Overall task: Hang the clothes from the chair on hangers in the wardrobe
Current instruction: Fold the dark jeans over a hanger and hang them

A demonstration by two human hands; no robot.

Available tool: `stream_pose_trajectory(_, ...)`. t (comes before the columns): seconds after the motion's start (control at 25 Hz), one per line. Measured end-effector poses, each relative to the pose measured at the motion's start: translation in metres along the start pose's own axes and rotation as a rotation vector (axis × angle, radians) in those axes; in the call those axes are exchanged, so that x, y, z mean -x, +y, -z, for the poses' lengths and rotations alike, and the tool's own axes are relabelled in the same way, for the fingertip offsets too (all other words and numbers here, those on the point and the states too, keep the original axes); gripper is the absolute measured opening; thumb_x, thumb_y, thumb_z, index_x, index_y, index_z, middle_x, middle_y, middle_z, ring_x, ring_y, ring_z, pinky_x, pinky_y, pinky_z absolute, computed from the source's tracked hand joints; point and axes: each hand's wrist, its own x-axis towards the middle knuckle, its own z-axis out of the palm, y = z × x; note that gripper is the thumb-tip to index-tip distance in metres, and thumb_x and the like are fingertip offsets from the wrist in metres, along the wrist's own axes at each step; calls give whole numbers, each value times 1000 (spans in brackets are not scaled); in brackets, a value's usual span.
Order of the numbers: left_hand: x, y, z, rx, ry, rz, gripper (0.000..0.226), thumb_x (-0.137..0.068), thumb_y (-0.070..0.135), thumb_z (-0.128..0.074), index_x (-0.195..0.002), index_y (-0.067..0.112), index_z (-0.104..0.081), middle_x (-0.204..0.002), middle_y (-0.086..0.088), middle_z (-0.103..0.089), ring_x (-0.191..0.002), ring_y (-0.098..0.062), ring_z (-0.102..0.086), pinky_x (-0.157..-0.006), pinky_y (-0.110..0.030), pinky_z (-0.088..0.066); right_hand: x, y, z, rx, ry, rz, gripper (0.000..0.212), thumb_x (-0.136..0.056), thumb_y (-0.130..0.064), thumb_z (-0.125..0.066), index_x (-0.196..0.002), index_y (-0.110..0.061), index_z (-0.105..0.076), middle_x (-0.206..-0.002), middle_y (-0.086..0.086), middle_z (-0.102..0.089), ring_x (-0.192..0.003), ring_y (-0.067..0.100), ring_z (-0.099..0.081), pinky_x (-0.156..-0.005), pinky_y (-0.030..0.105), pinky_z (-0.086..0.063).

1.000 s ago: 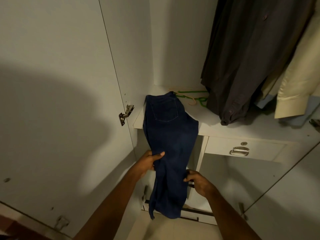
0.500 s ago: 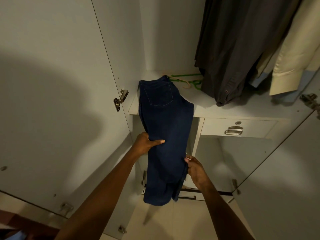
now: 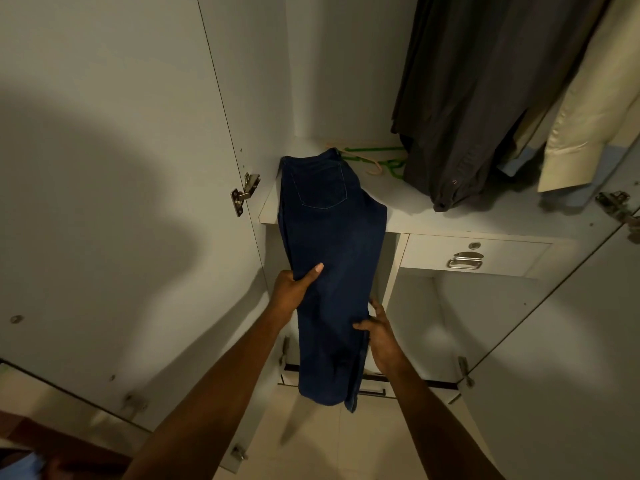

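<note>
White wardrobe interior (image 3: 346, 64), both doors open. Left hand (image 3: 294, 289) grips the left edge of the folded dark blue jeans (image 3: 332, 258), thumb laid across the cloth; right hand (image 3: 379, 336) pinches the right edge lower down. Waist end of the jeans rests on the shelf (image 3: 485, 216); the legs hang over its front edge. Green hangers (image 3: 384, 161) lie behind, beside a hanging dark grey shirt (image 3: 467, 98) and cream shirt (image 3: 588, 116). Drawer (image 3: 467, 254) sits below. Compared with half a second earlier, the right hand's fingers reach further onto the cloth.
</note>
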Motion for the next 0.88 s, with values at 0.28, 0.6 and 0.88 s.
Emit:
stream_pose_trajectory(0.28, -2, 5, 1, -41, -18, -60, 34, -82, 39, -84, -100, 10, -78, -92, 4, -79, -89, -11, -75, -71, -20, -58, -6, -14, 0, 84, -57, 16, 45, -81, 7, -74, -124, -2, -68, -120, 10, -74, -115, 31, -68, -80, 28, -58)
stream_pose_trajectory(0.6, -6, 3, 6, 153, -78, 27, 39, -90, 36, -76, -116, 6, -74, -112, -5, -77, -105, -22, -74, -88, -31, -60, -20, -19, 12, 158, -27, -63, 59, -69, -3, -87, -124, -8, -65, -119, 7, -74, -111, 28, -69, -86, 38, -57)
stream_pose_trajectory(0.88, -7, -6, 6, 306, -53, 118, 38, -99, 38, -64, -128, 14, -67, -122, -3, -74, -112, -20, -71, -94, -33, -55, -21, -13, -2, -22, 137, -101, 68, -58, 5, -60, -125, -1, -58, -107, 15, -69, -96, 33, -66, -66, 33, -54)
